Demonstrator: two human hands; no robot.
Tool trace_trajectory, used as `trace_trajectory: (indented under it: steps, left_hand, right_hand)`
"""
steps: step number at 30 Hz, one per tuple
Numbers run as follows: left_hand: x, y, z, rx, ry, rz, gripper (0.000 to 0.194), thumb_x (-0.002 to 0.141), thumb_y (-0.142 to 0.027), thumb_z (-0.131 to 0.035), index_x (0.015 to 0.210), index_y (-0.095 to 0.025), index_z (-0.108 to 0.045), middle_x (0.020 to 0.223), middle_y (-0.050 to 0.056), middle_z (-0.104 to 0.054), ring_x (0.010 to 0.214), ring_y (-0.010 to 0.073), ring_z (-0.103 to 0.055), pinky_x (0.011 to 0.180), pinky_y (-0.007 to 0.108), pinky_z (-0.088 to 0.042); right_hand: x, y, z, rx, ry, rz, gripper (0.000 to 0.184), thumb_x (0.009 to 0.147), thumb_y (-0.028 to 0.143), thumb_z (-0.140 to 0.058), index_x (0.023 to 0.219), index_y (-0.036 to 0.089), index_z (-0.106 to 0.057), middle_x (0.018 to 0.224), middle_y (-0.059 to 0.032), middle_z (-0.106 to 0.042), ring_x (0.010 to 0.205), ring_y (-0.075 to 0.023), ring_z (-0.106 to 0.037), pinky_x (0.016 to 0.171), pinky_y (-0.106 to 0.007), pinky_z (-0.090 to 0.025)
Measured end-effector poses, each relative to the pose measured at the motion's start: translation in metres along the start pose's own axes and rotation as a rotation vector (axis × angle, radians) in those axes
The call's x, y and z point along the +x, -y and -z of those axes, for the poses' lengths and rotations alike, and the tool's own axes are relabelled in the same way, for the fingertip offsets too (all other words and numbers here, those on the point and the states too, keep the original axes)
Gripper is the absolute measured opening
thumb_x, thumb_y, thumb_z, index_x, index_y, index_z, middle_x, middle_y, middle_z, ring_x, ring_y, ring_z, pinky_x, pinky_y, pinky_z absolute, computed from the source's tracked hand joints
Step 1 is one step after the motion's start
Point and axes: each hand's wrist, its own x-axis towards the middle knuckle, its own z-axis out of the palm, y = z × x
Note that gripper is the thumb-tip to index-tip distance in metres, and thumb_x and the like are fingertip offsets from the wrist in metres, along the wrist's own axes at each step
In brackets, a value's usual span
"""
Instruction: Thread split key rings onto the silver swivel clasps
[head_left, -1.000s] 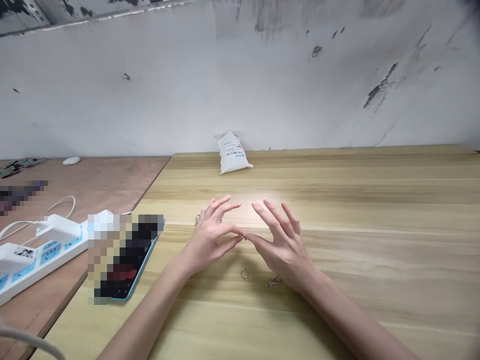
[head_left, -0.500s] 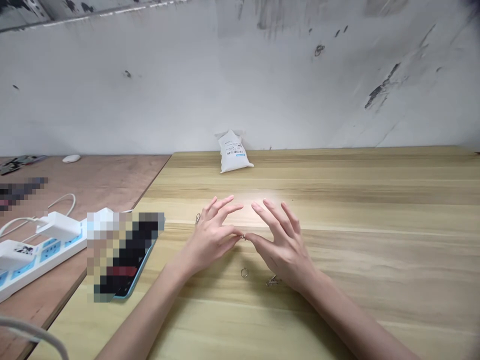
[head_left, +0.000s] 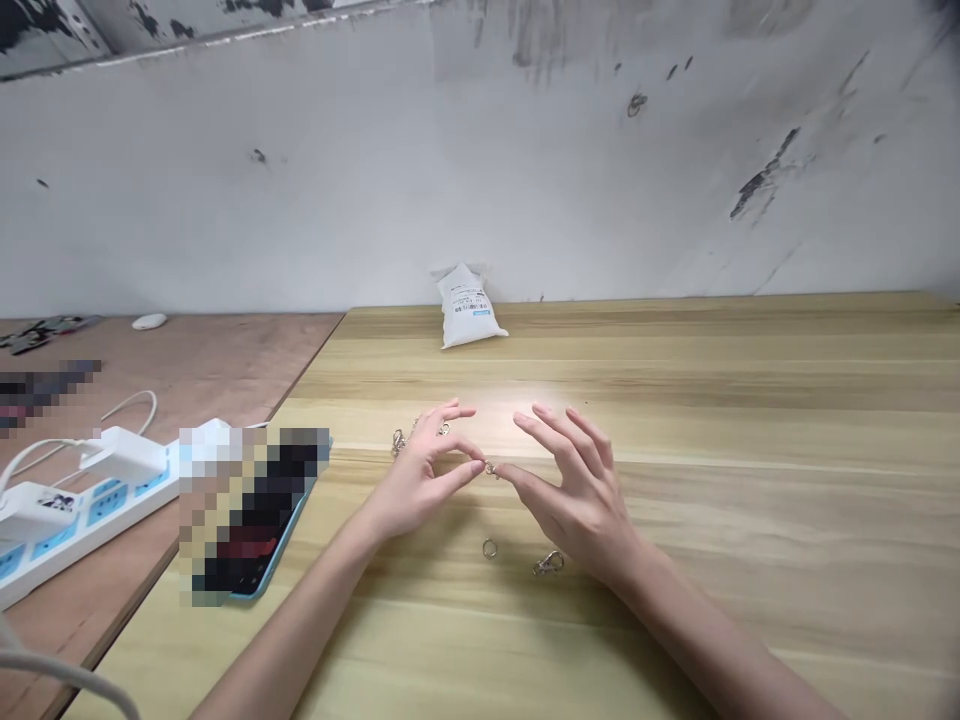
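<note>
Left fingers have curled back since the earlier look, baring more of the small metal pieces beyond them, and the right hand has eased outward. The left hand (head_left: 420,485) and right hand (head_left: 581,510) hover with fingers arched, their tips meeting at a small metal ring (head_left: 490,467); whether they pinch it or it rests on the surface (head_left: 750,450), I cannot tell. Beyond the left hand lies a tangle of metal clasps (head_left: 398,442), too small to make out. A loose ring (head_left: 489,548) and a lobster clasp (head_left: 549,564) lie toward the near edge, apparently unattached. By the left edge, a blue-cased phone (head_left: 255,520) is mostly pixelated.
</note>
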Motion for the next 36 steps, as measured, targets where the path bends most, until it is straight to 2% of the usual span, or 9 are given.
trace_trajectory:
  steps: [5,9,12,16,19,26,29,32,36]
  left_hand:
    - [-0.001,0.001,0.003,0.166,0.006,-0.165,0.014,0.09,-0.025,-0.061,0.102,-0.026,-0.069,0.144,0.007,-0.045,0.144,0.0281,-0.024,0.115,0.053,-0.03]
    - [0.0,0.001,0.004,0.252,-0.012,-0.313,0.015,0.092,-0.021,-0.058,0.095,-0.026,-0.071,0.143,0.006,-0.046,0.144,0.027,-0.025,0.114,0.049,-0.033]
    - [0.0,0.0,0.005,0.279,0.015,-0.347,0.017,0.094,-0.02,-0.056,0.094,-0.025,-0.072,0.145,0.006,-0.045,0.145,0.0266,-0.024,0.112,0.048,-0.035]
    - [-0.001,-0.002,0.009,0.241,0.116,-0.306,0.018,0.094,-0.02,-0.054,0.095,-0.025,-0.071,0.148,0.006,-0.042,0.146,0.0259,-0.023,0.112,0.048,-0.035]
    - [-0.002,-0.003,0.01,0.221,0.139,-0.271,0.016,0.093,-0.02,-0.056,0.091,-0.025,-0.071,0.148,0.005,-0.043,0.146,0.0262,-0.024,0.113,0.048,-0.035]
    - [-0.001,-0.004,0.009,0.241,-0.023,-0.19,0.014,0.091,-0.023,-0.059,0.086,-0.026,-0.071,0.143,0.004,-0.05,0.143,0.0283,-0.027,0.113,0.055,-0.029]
    - [0.0,-0.003,0.009,0.177,-0.037,-0.128,0.013,0.091,-0.025,-0.06,0.087,-0.026,-0.072,0.142,0.004,-0.05,0.142,0.028,-0.028,0.113,0.053,-0.031]
    - [0.001,0.003,0.016,0.181,-0.049,-0.099,0.013,0.091,-0.026,-0.06,0.088,-0.025,-0.072,0.14,0.005,-0.051,0.141,0.0281,-0.031,0.112,0.052,-0.033]
    - [0.002,0.016,0.027,0.295,-0.136,-0.065,0.012,0.09,-0.024,-0.06,0.086,-0.023,-0.071,0.134,0.007,-0.054,0.139,0.0291,-0.033,0.111,0.054,-0.032]
  right_hand:
    - [0.0,0.001,-0.002,0.009,0.036,0.016,0.014,0.087,0.013,-0.065,0.094,0.024,-0.069,0.13,-0.0141,-0.06,0.133,-0.0284,-0.046,0.107,-0.054,-0.038]
    - [0.0,0.001,-0.001,0.012,0.071,0.03,0.017,0.087,0.011,-0.064,0.097,0.023,-0.069,0.132,-0.0148,-0.059,0.134,-0.0291,-0.045,0.109,-0.056,-0.036]
    - [-0.001,0.001,-0.001,0.022,0.06,0.039,0.016,0.087,0.013,-0.065,0.098,0.024,-0.069,0.132,-0.0146,-0.059,0.134,-0.0289,-0.045,0.109,-0.055,-0.036]
    - [-0.002,0.002,-0.002,0.049,0.064,0.039,0.02,0.088,0.012,-0.064,0.102,0.025,-0.068,0.133,-0.0128,-0.058,0.134,-0.0277,-0.045,0.109,-0.055,-0.037]
    - [-0.002,0.001,-0.002,0.057,0.083,0.051,0.026,0.087,0.009,-0.064,0.107,0.026,-0.067,0.133,-0.013,-0.058,0.135,-0.0274,-0.044,0.109,-0.055,-0.037]
    - [0.0,0.001,0.0,0.065,0.078,0.046,0.017,0.086,0.01,-0.065,0.096,0.023,-0.07,0.131,-0.0146,-0.059,0.133,-0.0292,-0.046,0.109,-0.055,-0.036]
    - [0.0,0.001,-0.001,0.053,0.086,0.017,0.015,0.087,0.012,-0.065,0.095,0.024,-0.071,0.131,-0.013,-0.059,0.132,-0.0289,-0.047,0.108,-0.053,-0.036]
    - [-0.003,-0.004,-0.002,0.063,0.185,-0.03,0.011,0.088,0.016,-0.064,0.093,0.024,-0.07,0.131,-0.0127,-0.058,0.13,-0.0291,-0.048,0.107,-0.053,-0.037]
    - [-0.004,-0.018,0.005,0.216,0.445,-0.091,0.012,0.091,0.019,-0.058,0.092,0.022,-0.07,0.116,-0.0113,-0.063,0.114,-0.0252,-0.056,0.093,-0.044,-0.047]
